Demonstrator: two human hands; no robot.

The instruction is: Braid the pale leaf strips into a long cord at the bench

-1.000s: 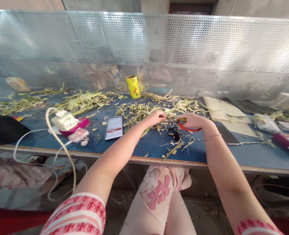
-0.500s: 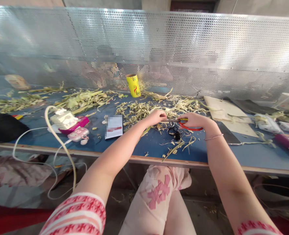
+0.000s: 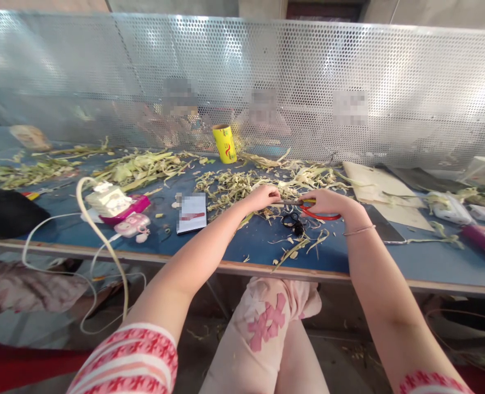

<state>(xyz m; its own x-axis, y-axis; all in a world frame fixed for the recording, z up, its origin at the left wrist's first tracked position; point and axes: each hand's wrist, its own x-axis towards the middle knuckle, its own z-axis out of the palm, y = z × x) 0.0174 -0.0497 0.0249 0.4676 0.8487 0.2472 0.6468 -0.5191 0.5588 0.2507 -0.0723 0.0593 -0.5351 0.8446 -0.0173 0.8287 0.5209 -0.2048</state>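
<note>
My right hand (image 3: 328,202) is wrapped round scissors (image 3: 321,216) with red and yellow handles. Their blades point left, toward my left hand (image 3: 264,197). That hand is closed in a pinch near the blade tips; whatever lies between its fingers is hidden. Both hands are over the near side of a loose heap of pale green, dried-looking plant strips (image 3: 235,185). A small coil of black cord (image 3: 293,223) lies just below the scissors. Nearer the table edge are a few cut stalks (image 3: 294,253).
On the blue table (image 3: 230,251), a phone (image 3: 192,214) lies left of my hands. Further left are a magenta power strip (image 3: 131,208) with plugs and cables, and a black bundle (image 3: 10,214). A yellow tube (image 3: 224,145) stands before the perforated metal screen (image 3: 242,71); cardboard (image 3: 380,189) lies right.
</note>
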